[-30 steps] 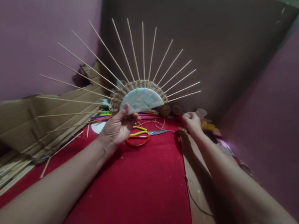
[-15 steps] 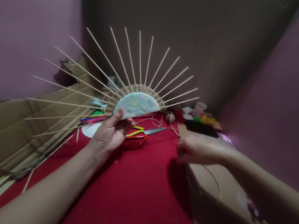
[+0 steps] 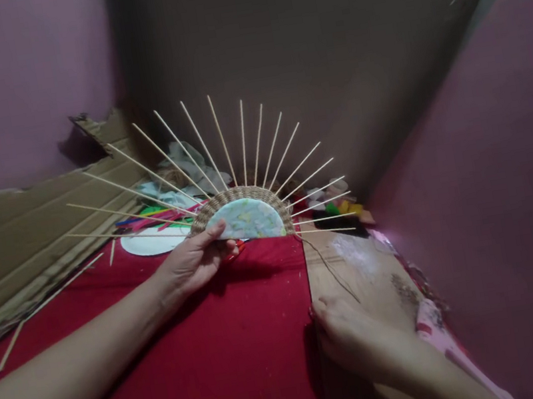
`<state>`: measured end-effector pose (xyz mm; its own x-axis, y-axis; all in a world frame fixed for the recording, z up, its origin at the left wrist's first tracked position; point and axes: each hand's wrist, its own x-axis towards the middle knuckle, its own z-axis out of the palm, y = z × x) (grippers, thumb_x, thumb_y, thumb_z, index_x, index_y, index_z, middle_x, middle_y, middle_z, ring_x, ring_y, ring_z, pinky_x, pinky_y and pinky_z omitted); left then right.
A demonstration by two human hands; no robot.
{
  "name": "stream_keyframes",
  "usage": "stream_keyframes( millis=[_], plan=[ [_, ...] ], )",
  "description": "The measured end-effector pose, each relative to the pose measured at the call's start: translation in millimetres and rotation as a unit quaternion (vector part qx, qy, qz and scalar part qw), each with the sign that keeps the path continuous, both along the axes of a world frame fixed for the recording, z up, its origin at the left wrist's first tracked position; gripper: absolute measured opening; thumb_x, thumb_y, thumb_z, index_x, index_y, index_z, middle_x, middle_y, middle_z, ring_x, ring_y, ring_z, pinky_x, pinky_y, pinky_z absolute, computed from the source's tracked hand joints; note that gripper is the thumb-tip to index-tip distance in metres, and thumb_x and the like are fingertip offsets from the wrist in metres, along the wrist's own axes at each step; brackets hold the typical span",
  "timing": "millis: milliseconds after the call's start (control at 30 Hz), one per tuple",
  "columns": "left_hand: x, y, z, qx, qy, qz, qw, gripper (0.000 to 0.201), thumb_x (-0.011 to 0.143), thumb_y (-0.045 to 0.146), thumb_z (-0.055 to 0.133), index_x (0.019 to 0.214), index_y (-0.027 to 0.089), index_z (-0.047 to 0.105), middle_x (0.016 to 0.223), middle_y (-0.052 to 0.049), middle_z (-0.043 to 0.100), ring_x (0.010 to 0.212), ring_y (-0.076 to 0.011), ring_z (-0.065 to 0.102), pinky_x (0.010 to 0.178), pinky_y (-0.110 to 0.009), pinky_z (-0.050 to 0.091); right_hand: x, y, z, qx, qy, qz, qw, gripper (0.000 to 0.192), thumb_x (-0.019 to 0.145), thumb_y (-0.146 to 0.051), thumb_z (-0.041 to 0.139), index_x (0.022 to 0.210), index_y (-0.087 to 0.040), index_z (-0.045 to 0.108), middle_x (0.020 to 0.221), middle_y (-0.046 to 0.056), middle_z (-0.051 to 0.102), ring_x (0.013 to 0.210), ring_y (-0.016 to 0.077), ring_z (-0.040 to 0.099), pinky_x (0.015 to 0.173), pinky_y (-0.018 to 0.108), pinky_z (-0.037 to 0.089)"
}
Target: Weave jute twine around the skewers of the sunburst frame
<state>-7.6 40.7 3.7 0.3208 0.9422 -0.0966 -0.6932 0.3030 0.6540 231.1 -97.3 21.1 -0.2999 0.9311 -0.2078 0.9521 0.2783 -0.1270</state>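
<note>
My left hand point(image 3: 194, 263) grips the lower left edge of a half-round woven piece point(image 3: 245, 218) with a pale patterned centre, a brown woven rim and several thin wooden sticks point(image 3: 221, 140) fanning upward. It is held upright above the red cloth point(image 3: 231, 360). My right hand point(image 3: 349, 336) is low and near me, closed on a thin brown cord point(image 3: 326, 267) that runs up to the right corner of the woven piece. The right hand hovers over a cardboard sheet point(image 3: 373, 270).
Corrugated cardboard point(image 3: 13, 233) leans at the left, a large brown board point(image 3: 298, 53) at the back. A white disc point(image 3: 152, 242), coloured strips point(image 3: 158, 216) and small colourful bits point(image 3: 341, 204) lie behind the woven piece. Loose sticks point(image 3: 50, 304) lie at left.
My right hand has pulled back toward me from the far clutter, drawing the cord taut. The woven piece has dropped lower and now covers the scissors.
</note>
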Motion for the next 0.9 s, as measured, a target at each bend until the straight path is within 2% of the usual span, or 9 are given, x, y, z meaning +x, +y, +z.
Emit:
stream_keyframes(
  millis=[133, 233, 333, 433, 533, 600, 667, 800, 900],
  plan=[
    [0, 0, -1.9, 0.001, 0.006, -0.006, 1.000, 0.004, 0.078, 0.014, 0.065, 0.077, 0.013, 0.061, 0.063, -0.006, 0.064, 0.053, -0.0141, 0.061, 0.055, -0.026, 0.055, -6, -3, -5.4, 0.036, 0.025, -0.043, 0.998, 0.013, 0.076, -0.015, 0.047, 0.071, -0.019, 0.058, 0.069, 0.006, 0.062, 0.061, 0.0155, 0.051, 0.059, 0.026, 0.036],
    [2, -2, -1.9, 0.000, 0.009, -0.001, 1.000, 0.003, 0.079, 0.013, 0.064, 0.076, 0.012, 0.062, 0.062, -0.007, 0.064, 0.051, -0.0136, 0.060, 0.053, -0.026, 0.055, -5, -5, -2.9, 0.053, 0.059, -0.061, 0.995, 0.016, 0.078, -0.016, 0.046, 0.064, -0.020, 0.052, 0.060, 0.002, 0.055, 0.054, 0.0129, 0.045, 0.054, 0.026, 0.033],
    [5, -4, -2.1, 0.000, 0.016, -0.002, 1.000, 0.005, 0.079, 0.010, 0.062, 0.074, 0.011, 0.062, 0.064, -0.006, 0.064, 0.051, -0.0130, 0.060, 0.053, -0.026, 0.055, 4, -1, 13.9, 0.052, 0.113, -0.059, 0.991, 0.015, 0.076, -0.015, 0.046, 0.063, -0.020, 0.049, 0.060, 0.000, 0.052, 0.054, 0.0114, 0.044, 0.053, 0.025, 0.033],
    [8, -7, -2.8, 0.003, 0.026, -0.009, 1.000, 0.006, 0.077, 0.009, 0.063, 0.072, 0.010, 0.062, 0.064, -0.006, 0.064, 0.051, -0.0131, 0.059, 0.050, -0.025, 0.054, 12, 7, 35.6, 0.002, 0.273, -0.073, 0.959, 0.009, 0.075, -0.018, 0.048, 0.067, -0.020, 0.048, 0.060, -0.001, 0.051, 0.053, 0.0108, 0.048, 0.050, 0.023, 0.035],
    [9, -9, -3.5, 0.007, 0.026, -0.010, 1.000, 0.004, 0.076, 0.009, 0.064, 0.073, 0.010, 0.063, 0.065, -0.005, 0.063, 0.051, -0.0131, 0.059, 0.050, -0.024, 0.054, 12, 18, 45.9, -0.077, 0.474, -0.110, 0.870, 0.013, 0.077, -0.028, 0.054, 0.071, -0.021, 0.044, 0.059, -0.006, 0.047, 0.041, 0.0063, 0.041, 0.039, 0.020, 0.028],
    [10, -10, -3.5, 0.012, 0.024, -0.010, 1.000, 0.004, 0.075, 0.008, 0.065, 0.072, 0.011, 0.063, 0.065, -0.006, 0.064, 0.053, -0.0131, 0.060, 0.053, -0.024, 0.054, 6, 25, 43.0, -0.093, 0.562, -0.150, 0.808, 0.020, 0.074, -0.029, 0.061, 0.070, -0.020, 0.043, 0.057, -0.008, 0.043, 0.037, 0.0028, 0.031, 0.037, 0.018, 0.019],
    [10, -11, -3.1, 0.019, 0.020, -0.011, 1.000, 0.005, 0.075, 0.009, 0.065, 0.072, 0.011, 0.063, 0.066, -0.006, 0.065, 0.055, -0.0130, 0.060, 0.055, -0.024, 0.054, -4, 33, 34.4, -0.106, 0.621, -0.181, 0.755, 0.022, 0.073, -0.026, 0.064, 0.070, -0.020, 0.044, 0.054, -0.010, 0.038, 0.038, 0.0016, 0.025, 0.037, 0.017, 0.014],
    [12, -12, -2.4, 0.025, 0.005, -0.013, 1.000, 0.001, 0.076, 0.011, 0.065, 0.076, 0.011, 0.064, 0.067, -0.006, 0.065, 0.057, -0.0128, 0.060, 0.057, -0.024, 0.054, -25, 51, 14.9, -0.176, 0.730, -0.176, 0.636, 0.019, 0.069, -0.019, 0.067, 0.070, -0.019, 0.048, 0.049, -0.011, 0.032, 0.039, 0.0022, 0.021, 0.038, 0.017, 0.012],
    [13, -14, -2.2, 0.026, -0.007, -0.014, 1.000, 0.002, 0.077, 0.011, 0.065, 0.079, 0.011, 0.064, 0.069, -0.007, 0.065, 0.057, -0.0129, 0.060, 0.056, -0.024, 0.053, -37, 62, 4.4, -0.257, 0.780, -0.183, 0.541, 0.022, 0.064, -0.015, 0.068, 0.068, -0.018, 0.047, 0.048, -0.010, 0.038, 0.039, 0.0024, 0.019, 0.037, 0.016, 0.012]
  ],
)
